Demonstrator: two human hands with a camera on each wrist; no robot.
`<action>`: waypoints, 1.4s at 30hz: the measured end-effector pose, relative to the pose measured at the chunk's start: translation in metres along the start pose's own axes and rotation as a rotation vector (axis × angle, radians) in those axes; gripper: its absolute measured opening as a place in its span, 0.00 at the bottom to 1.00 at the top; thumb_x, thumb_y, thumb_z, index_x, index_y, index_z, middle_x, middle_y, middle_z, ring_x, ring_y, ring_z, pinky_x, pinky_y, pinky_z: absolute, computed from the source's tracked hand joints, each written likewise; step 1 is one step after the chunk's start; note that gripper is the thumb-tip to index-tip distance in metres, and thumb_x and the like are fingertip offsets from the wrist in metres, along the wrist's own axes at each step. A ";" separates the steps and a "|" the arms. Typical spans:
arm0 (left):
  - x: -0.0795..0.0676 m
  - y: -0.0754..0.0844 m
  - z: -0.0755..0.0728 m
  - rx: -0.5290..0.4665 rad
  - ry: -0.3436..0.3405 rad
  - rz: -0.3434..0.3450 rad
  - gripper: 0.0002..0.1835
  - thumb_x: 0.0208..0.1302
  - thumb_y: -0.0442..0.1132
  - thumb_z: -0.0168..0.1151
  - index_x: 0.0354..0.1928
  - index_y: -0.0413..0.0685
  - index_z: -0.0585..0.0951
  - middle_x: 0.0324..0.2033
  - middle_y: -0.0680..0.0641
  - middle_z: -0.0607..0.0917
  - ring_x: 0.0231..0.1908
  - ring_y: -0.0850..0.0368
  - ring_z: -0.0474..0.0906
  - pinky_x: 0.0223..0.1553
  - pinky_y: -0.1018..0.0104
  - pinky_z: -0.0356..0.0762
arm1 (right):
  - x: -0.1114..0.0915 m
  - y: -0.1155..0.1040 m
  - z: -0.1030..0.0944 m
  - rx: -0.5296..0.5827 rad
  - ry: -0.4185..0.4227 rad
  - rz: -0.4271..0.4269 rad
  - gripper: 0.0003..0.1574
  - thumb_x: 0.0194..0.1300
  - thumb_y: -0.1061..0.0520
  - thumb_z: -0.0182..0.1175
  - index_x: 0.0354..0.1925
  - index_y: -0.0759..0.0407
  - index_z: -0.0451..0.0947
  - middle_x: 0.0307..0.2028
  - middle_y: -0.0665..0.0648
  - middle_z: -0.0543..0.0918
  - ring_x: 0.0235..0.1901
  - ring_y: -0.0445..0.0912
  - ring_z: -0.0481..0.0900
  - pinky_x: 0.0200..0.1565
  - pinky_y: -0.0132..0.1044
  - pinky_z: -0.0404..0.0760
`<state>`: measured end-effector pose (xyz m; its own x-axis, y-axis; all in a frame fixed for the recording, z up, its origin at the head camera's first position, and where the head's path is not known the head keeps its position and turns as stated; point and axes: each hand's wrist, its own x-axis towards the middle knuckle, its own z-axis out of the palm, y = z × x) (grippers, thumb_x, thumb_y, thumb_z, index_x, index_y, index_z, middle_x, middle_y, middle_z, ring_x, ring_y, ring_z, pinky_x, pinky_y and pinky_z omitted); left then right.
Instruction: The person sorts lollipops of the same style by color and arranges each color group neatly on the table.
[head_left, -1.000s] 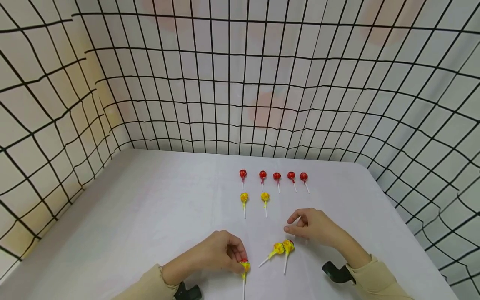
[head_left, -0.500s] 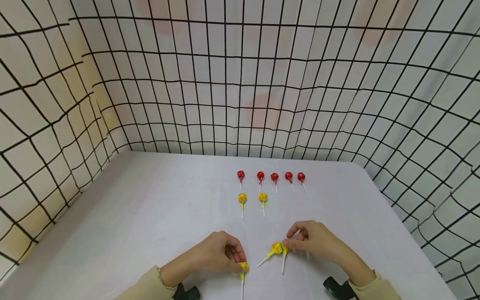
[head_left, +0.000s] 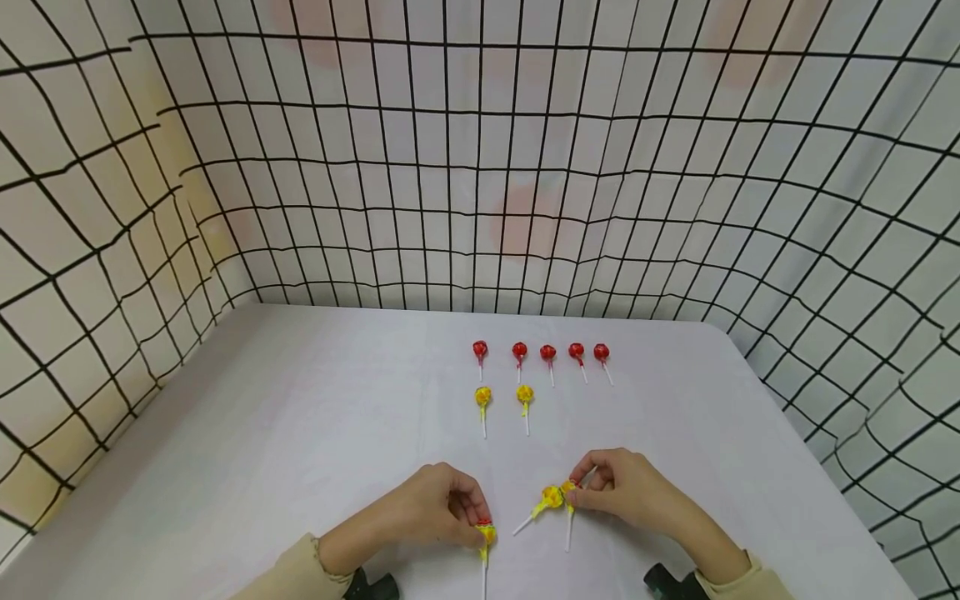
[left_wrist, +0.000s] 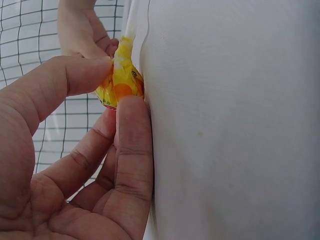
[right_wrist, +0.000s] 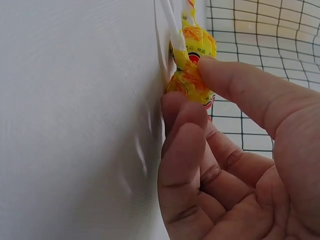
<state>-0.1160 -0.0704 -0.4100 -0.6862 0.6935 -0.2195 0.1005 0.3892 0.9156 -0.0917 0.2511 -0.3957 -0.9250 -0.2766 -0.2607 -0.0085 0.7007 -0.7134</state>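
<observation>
Near the front of the table my left hand [head_left: 442, 507] pinches a yellow lollipop [left_wrist: 120, 85] by its wrapped head, the white stick pointing toward me. To the right, my right hand [head_left: 626, 492] has thumb and fingers around the head of another yellow lollipop [right_wrist: 192, 80]. Touching that one on its left lies a third yellow lollipop [head_left: 551, 497], its stick slanting down-left. Further back, two yellow lollipops [head_left: 483, 397] lie side by side with sticks toward me. Behind them runs a row of several red lollipops [head_left: 519, 351].
A white cloth covers the table [head_left: 315, 400]. Black wire mesh [head_left: 420, 183] over pale walls surrounds its back and sides. Dark devices [head_left: 375, 586] are strapped at both wrists.
My right hand has come down and toward me from above the loose yellow lollipops and now pinches the right one. The left hand keeps its hold in place.
</observation>
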 end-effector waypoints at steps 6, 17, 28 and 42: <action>0.001 0.000 0.001 0.002 0.001 0.000 0.08 0.56 0.34 0.82 0.32 0.51 0.89 0.25 0.57 0.85 0.26 0.66 0.77 0.31 0.77 0.74 | -0.002 0.003 0.000 0.036 -0.014 -0.019 0.16 0.65 0.50 0.76 0.45 0.57 0.84 0.26 0.49 0.83 0.21 0.40 0.73 0.24 0.30 0.70; 0.002 0.002 0.003 -0.016 -0.005 -0.006 0.09 0.55 0.32 0.82 0.33 0.50 0.89 0.25 0.55 0.85 0.27 0.65 0.77 0.31 0.77 0.74 | -0.008 0.006 0.001 0.074 -0.014 0.014 0.17 0.66 0.52 0.76 0.47 0.59 0.84 0.28 0.50 0.82 0.23 0.41 0.73 0.25 0.30 0.71; 0.000 0.002 0.003 -0.004 -0.003 -0.025 0.09 0.55 0.33 0.82 0.33 0.51 0.89 0.25 0.55 0.85 0.26 0.65 0.77 0.30 0.76 0.74 | -0.007 0.009 0.002 0.107 -0.021 -0.010 0.16 0.67 0.54 0.75 0.47 0.60 0.83 0.28 0.51 0.83 0.23 0.39 0.74 0.26 0.29 0.72; 0.000 0.001 0.000 -0.004 -0.006 -0.020 0.09 0.56 0.33 0.82 0.33 0.51 0.89 0.26 0.56 0.86 0.26 0.66 0.78 0.31 0.77 0.75 | -0.001 0.014 0.003 0.120 -0.028 -0.021 0.16 0.66 0.53 0.75 0.47 0.60 0.83 0.28 0.51 0.83 0.24 0.40 0.75 0.26 0.30 0.73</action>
<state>-0.1160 -0.0697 -0.4089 -0.6837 0.6894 -0.2393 0.0839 0.4001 0.9126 -0.0901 0.2595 -0.4071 -0.9142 -0.3095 -0.2616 0.0193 0.6116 -0.7909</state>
